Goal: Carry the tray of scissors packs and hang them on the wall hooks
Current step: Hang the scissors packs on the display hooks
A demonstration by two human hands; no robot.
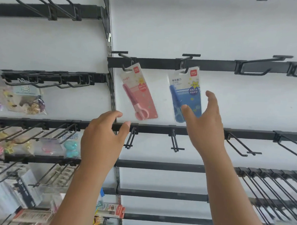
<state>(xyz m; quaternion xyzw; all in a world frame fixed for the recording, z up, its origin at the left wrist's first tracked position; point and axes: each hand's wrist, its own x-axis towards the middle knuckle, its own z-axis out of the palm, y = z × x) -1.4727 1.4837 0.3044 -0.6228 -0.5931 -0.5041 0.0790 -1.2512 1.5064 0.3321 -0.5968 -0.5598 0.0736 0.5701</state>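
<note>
Pink pack (138,94): hangs tilted from a black hook (123,60) on the upper rail (157,63); pink scissors show inside, handles down, red logo at the top corner.
Blue pack (186,95): hangs from the next hook (186,60) along the same rail, well apart from the pink pack; blue scissors inside, their handles and the pack's lower right partly covered by the right hand.
Left hand (101,139): empty, fingers loosely curled and part open, raised below the pink pack and in front of the lower rail (247,134); it touches neither pack.
Right hand (205,122): empty, spread wide, thumb up and fingers toward the blue pack; it overlaps the pack's lower edge, and whether it touches cannot be told.
Wall (219,29): white panels crossed by black rails; most hooks on the right panel are bare.
Bags (23,97): clear bags of small trinkets hang on the left panel; their contents are blurred and hard to name.
Lower left goods (17,191): boxed and carded items on hooks, smeared by blur, labels unreadable.
Bottom centre: small packets (110,209) between the forearms, partly cut off.
Tray: not in view.
Edges: rails and hooks at the right and top run out of frame; both forearms leave at the bottom edge.
</note>
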